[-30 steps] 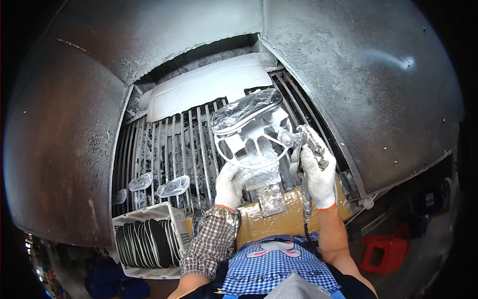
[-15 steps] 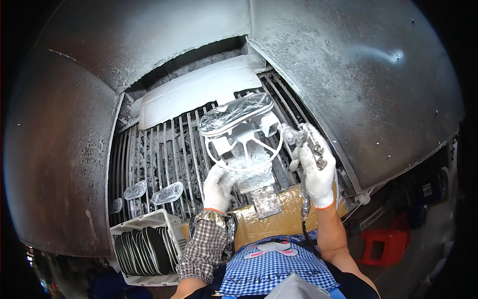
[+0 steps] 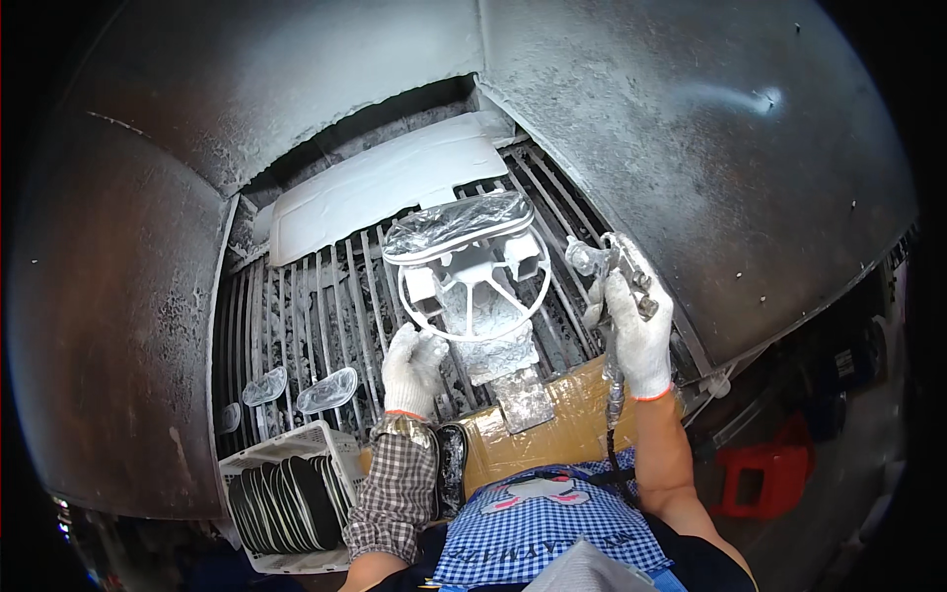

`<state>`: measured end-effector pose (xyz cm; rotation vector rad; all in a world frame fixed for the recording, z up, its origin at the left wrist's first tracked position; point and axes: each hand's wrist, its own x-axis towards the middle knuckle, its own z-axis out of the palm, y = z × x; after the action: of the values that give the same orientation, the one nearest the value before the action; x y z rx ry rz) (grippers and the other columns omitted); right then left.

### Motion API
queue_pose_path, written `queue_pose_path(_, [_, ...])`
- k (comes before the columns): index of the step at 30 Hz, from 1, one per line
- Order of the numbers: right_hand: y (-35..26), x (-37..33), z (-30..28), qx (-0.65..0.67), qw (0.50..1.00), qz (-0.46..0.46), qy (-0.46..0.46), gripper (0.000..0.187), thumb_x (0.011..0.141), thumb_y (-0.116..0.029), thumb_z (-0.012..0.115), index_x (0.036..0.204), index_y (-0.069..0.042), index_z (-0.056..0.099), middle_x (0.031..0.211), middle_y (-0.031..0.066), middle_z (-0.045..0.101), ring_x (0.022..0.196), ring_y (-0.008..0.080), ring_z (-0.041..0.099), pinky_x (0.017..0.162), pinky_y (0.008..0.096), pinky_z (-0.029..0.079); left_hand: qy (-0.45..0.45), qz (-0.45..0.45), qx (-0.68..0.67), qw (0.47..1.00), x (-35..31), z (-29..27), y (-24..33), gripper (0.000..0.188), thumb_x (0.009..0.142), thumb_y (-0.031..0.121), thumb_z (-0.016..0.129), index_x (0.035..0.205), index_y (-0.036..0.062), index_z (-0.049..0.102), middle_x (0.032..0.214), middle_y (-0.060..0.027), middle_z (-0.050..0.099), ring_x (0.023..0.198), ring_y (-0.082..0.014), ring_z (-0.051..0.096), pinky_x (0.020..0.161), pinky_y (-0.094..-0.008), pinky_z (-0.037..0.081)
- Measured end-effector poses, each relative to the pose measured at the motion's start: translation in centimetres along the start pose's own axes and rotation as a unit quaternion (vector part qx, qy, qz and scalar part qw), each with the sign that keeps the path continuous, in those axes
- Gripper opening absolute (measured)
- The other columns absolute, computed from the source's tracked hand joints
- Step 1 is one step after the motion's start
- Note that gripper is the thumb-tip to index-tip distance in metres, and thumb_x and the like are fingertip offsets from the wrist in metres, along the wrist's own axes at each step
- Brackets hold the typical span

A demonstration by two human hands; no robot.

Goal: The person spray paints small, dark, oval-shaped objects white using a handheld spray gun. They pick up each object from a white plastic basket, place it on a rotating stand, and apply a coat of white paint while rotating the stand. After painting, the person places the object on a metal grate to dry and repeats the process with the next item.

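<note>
A white spoked wheel-shaped turntable (image 3: 472, 277) stands over the slatted grate. On it, raised on white blocks, sits an oval plate-like piece (image 3: 462, 225) with crinkled silvery film on top and a white edge. My left hand (image 3: 409, 373), in a white knit glove, has its fingers curled at the wheel's near-left rim; the fingertips are partly hidden. To the right of the wheel, my gloved right hand (image 3: 639, 331) is closed round a metal spray gun (image 3: 614, 266) coated in white residue. Its hose runs down past the wrist.
Powder-coated metal walls enclose the grate (image 3: 340, 296). At the back lies a white sheet (image 3: 385, 187). Small film-covered ovals (image 3: 327, 391) rest at left, above a white basket (image 3: 340, 449) of dark oval plates. Tape-covered cardboard (image 3: 483, 439) lines the near edge. A red stool (image 3: 764, 474) stands at right.
The wheel and its oval piece have turned slightly clockwise, and my left hand has shifted left along the rim. My right hand, with the spray gun, has moved a little away from the wheel.
</note>
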<state>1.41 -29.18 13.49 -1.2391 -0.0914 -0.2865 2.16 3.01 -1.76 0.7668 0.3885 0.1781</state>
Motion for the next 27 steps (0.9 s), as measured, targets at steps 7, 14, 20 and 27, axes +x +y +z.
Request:
queue_pose_path(7, [-1.0,-0.7,-0.7,-0.037,0.997,-0.042,0.049,0.051,0.109,-0.014,0.064,0.153,0.007,0.050,0.093,0.0026,0.068,0.070,0.0060,0.059,0.066,0.0210,0.050,0.006,-0.004,-0.025,1.000,2.0,-0.7,1.6,0.029,0.105,0.016,0.064,0.128,-0.0018,0.059,0.120,-0.0249,0.072,0.105,-0.0392,0.073,0.091,-0.0500,0.062])
queue_pose_path(14, [-2.4,-3.4,-0.4,-0.023,0.998,0.025,-0.045,0.052,0.107,-0.013,0.066,0.153,0.007,0.050,0.103,0.0069,0.072,0.074,0.0074,0.063,0.068,0.0230,0.053,-0.031,-0.006,0.010,0.999,-0.1,0.8,-2.0,0.017,0.102,0.018,0.067,0.111,0.0044,0.065,0.099,-0.0101,0.071,0.092,-0.0284,0.070,0.081,-0.0427,0.059])
queue_pose_path(20, [-2.7,-3.0,-0.7,-0.033,0.999,0.006,0.030,0.052,0.106,-0.012,0.065,0.153,0.007,0.050,0.101,0.0057,0.071,0.075,0.0066,0.062,0.067,0.0209,0.052,-0.087,-0.113,-0.063,0.988,-3.0,2.6,-5.8,0.035,0.104,0.018,0.061,0.132,-0.0027,0.059,0.129,-0.0207,0.068,0.113,-0.0379,0.068,0.098,-0.0502,0.060])
queue_pose_path(27, [-3.2,-4.4,-1.1,-0.039,0.998,0.030,-0.042,0.052,0.107,-0.017,0.065,0.152,0.005,0.052,0.095,0.0066,0.069,0.074,0.0082,0.063,0.070,0.0235,0.054,-0.089,-0.111,-0.112,0.983,-3.7,4.3,-4.5,0.040,0.105,0.017,0.059,0.139,-0.0044,0.055,0.134,-0.0249,0.065,0.121,-0.0410,0.066,0.104,-0.0526,0.057])
